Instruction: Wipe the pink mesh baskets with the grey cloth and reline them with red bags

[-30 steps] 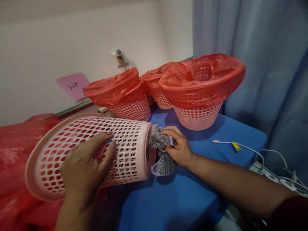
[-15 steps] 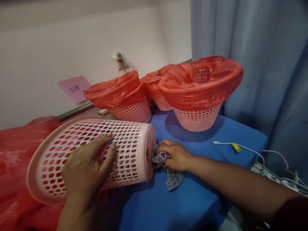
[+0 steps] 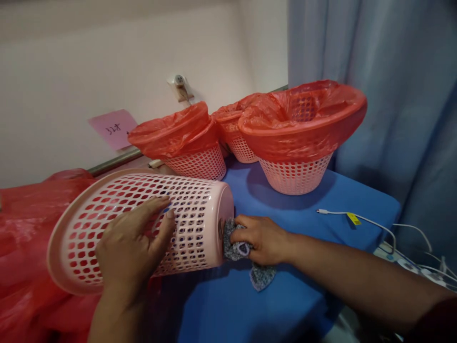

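Observation:
A pale pink plastic basket point(image 3: 191, 214) with a holed wall lies on its side across the blue table point(image 3: 221, 305), its base turned to the right. My left hand point(image 3: 123, 243) holds it by the near side, thumb and fingers curved against the wall. Bunched in my right hand point(image 3: 266, 240) is a grey speckled cloth point(image 3: 231, 245), pressed against the basket's base. One corner of the cloth hangs below my fingers. A dark mark on the base is partly covered by the cloth.
Behind stand three baskets lined with red bags: one on the left point(image 3: 200, 162), one in the middle point(image 3: 243, 148), one on the right point(image 3: 296, 176). Red plastic point(image 3: 28, 238) lies at left. A white cable point(image 3: 335, 213) crosses the table's right side, near a blue curtain point(image 3: 385, 119).
My right hand and the cloth have shifted slightly down across the basket's base. My left hand keeps its place on the basket. The view has moved a little.

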A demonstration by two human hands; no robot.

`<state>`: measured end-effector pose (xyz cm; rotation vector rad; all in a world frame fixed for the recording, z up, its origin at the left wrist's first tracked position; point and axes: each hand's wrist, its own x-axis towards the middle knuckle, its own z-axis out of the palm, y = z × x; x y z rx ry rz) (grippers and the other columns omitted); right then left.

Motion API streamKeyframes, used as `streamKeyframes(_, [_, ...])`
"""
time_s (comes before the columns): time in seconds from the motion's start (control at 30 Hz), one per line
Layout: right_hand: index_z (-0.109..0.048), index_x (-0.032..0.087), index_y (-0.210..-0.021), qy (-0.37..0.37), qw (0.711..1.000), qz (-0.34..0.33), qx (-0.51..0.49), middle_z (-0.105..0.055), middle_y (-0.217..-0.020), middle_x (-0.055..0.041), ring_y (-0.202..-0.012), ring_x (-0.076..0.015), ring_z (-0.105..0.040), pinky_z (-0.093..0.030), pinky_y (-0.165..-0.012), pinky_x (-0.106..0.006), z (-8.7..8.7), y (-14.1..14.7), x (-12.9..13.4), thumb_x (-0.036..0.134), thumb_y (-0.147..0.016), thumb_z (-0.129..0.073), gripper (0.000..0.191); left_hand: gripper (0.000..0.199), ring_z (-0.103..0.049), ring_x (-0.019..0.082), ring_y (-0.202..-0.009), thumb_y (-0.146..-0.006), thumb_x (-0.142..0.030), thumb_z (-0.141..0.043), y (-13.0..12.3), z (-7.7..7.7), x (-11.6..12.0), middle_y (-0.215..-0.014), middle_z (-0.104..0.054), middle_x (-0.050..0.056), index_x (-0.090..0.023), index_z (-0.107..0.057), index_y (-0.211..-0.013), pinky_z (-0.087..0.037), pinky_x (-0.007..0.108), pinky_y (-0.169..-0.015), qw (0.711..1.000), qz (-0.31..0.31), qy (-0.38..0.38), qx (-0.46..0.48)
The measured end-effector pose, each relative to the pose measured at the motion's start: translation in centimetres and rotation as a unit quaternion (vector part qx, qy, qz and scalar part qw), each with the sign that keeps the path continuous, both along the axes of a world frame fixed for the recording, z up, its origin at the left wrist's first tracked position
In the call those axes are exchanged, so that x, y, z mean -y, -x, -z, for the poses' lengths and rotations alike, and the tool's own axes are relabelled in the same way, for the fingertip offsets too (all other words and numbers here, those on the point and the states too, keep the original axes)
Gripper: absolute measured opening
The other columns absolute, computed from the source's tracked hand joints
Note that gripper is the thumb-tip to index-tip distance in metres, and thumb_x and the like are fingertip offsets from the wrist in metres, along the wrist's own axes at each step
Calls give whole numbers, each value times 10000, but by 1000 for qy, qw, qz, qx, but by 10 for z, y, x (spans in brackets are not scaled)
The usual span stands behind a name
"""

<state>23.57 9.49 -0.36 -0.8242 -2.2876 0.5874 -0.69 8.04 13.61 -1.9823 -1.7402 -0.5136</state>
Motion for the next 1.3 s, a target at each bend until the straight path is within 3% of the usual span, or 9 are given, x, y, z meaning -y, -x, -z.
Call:
streamKeyframes(0.13, [-725, 243, -1091, 85, 993, 23, 74, -634, -1052, -35, -919, -196, -646, -512, -814, -301, 4, -7, -15, 137, -763, -674, 349, 445, -722, 359, -1107, -971, -461, -479, -2, 0, -1, -1173, -792, 105, -187, -768, -1168, -539, 483, -950, 1000, -3, -18, 1])
streamKeyframes(0.23, [-722, 259, -1100, 103, 986, 90, -94, -647, -1124, -17, -1026, -182, -646, -505, -934, -299, 7, -7, -23, 60, -714, -652, 440, 434, -721, 348, -1106, -973, -461, -488, -1, 0, -2, -1174, -789, 90, -196, -764, -1178, -534, 467, -952, 1000, 0, -20, -5])
streamKeyframes(0.4, [-681, 270, -1150, 15, 878, 258, -403, -662, -1154, -25, -1114, -202, -643, -502, -1036, -370, -9, 3, -41, 77, -745, -607, 455, 423, -716, 314, -1100, -1009, -460, -461, 2, 1, -1, -1169, -789, 66, -205, -747, -1189, -529, 437, -934, 1000, 7, -22, -17])
streamKeyframes(0.53, [-670, 275, -1164, -35, 900, 180, -395, -654, -1142, -27, -1108, -198, -645, -510, -1026, -368, -22, 21, -48, 73, -737, -612, 476, 418, -720, 319, -1085, -1002, -472, -468, 3, 2, -3, -1152, -793, 71, -216, -752, -1172, -529, 432, -919, 999, 10, -31, -22])
streamKeyframes(0.67, [-673, 249, -1131, -3, 917, 155, -368, -644, -1093, -32, -1057, -194, -648, -519, -972, -339, -5, 30, -44, 57, -712, -616, 464, 446, -729, 336, -1071, -992, -498, -462, 6, 3, -5, -1143, -798, 86, -212, -763, -1154, -538, 444, -908, 999, 15, -33, -18])
streamKeyframes(0.87, [-735, 254, -910, 121, 983, 94, -99, -645, -915, 15, -835, -178, -636, -495, -791, -289, 10, 5, -48, 75, -636, -680, 332, 454, -729, 340, -1072, -998, -506, -458, 9, 3, -4, -1156, -794, 89, -218, -752, -1189, -545, 456, -901, 999, 15, -38, -16])
streamKeyframes(0.97, [-746, 259, -901, 133, 977, 138, -93, -653, -907, 12, -849, -188, -636, -494, -815, -296, 7, -6, -63, 85, -634, -680, 325, 448, -726, 346, -1086, -1004, -490, -454, 10, 4, -5, -1168, -790, 97, -211, -753, -1187, -543, 467, -917, 999, 22, -41, -21])
streamKeyframes(1.13, [-578, 203, -1362, 148, 931, 278, -183, -662, -1230, -76, -1105, -205, -639, -499, -977, -345, 9, 1, -88, 144, -856, -496, 516, 405, -723, 355, -1089, -995, -456, -485, 8, 4, -5, -1164, -790, 97, -220, -752, -1187, -549, 487, -927, 999, 23, -41, -18])
streamKeyframes(1.3, [-690, 238, -1185, 161, 959, 189, -138, -716, -1148, -22, -1032, -192, -664, -513, -915, -293, 13, 18, -72, 130, -742, -631, 460, 455, -727, 368, -1064, -996, -483, -455, 6, 3, -5, -1155, -792, 109, -202, -761, -1179, -557, 508, -903, 999, 13, -37, -18])
